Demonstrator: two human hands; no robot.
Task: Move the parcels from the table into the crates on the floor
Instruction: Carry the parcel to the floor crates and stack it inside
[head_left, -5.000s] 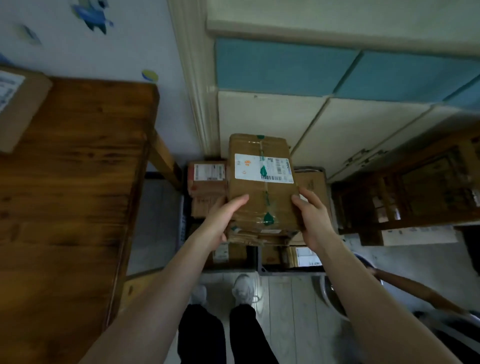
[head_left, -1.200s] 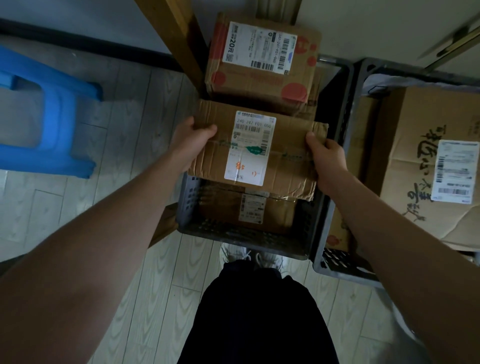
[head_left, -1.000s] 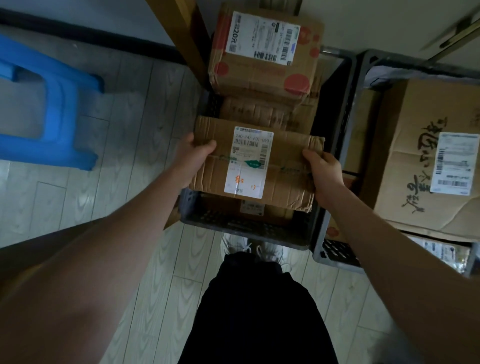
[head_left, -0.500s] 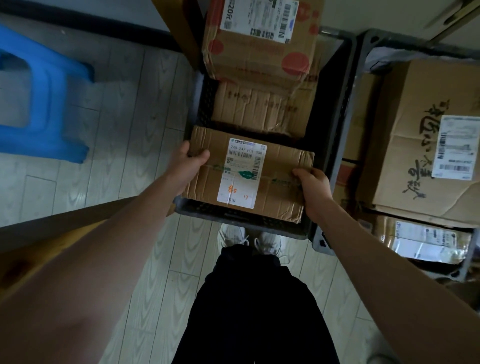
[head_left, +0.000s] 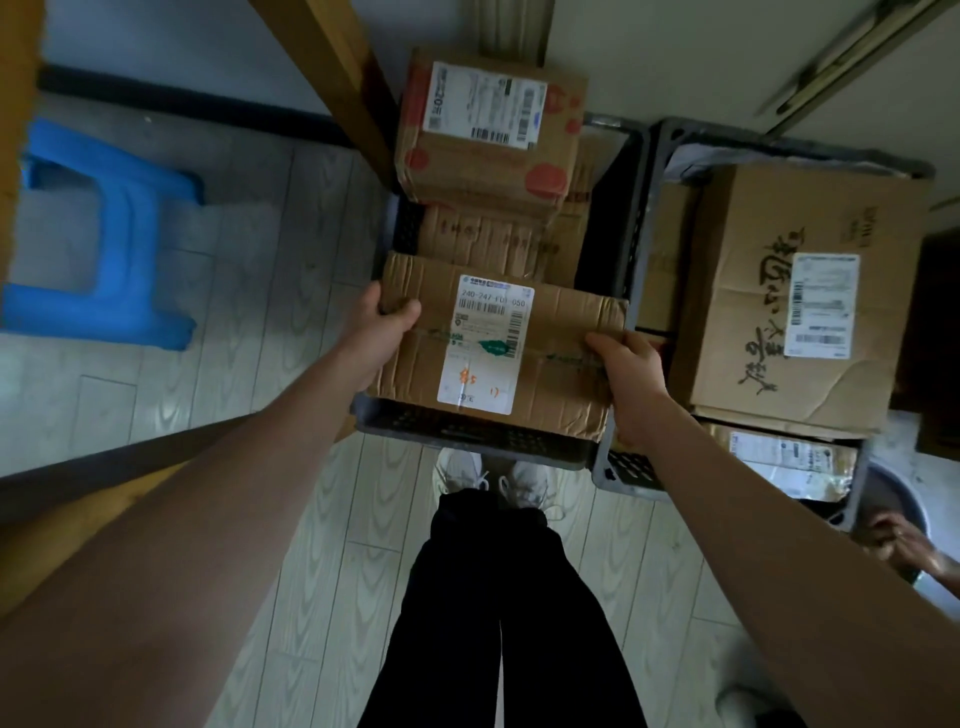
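Observation:
I hold a worn brown cardboard parcel (head_left: 556, 358) with a white label over the near end of a dark plastic crate (head_left: 467, 434) on the floor. My left hand (head_left: 376, 338) grips its left edge, thumb on top. My right hand (head_left: 626, 374) grips its right edge. Behind it in the same crate sit a parcel with red dots (head_left: 488, 130) and a creased brown parcel (head_left: 488, 239). A second crate (head_left: 631, 470) to the right holds a large box with black lettering (head_left: 753, 312) and a taped parcel (head_left: 779, 457).
A wooden table leg (head_left: 332, 67) slants down beside the left crate. A blue plastic stool (head_left: 104, 244) stands on the pale plank floor at left. My legs and white shoes (head_left: 488, 475) are just before the crates. Another person's hand (head_left: 904, 540) shows at the lower right by a basin.
Five seconds ago I held the parcel up high beside the table. Over the last second it has come down and toward me, to the near end of the left crate.

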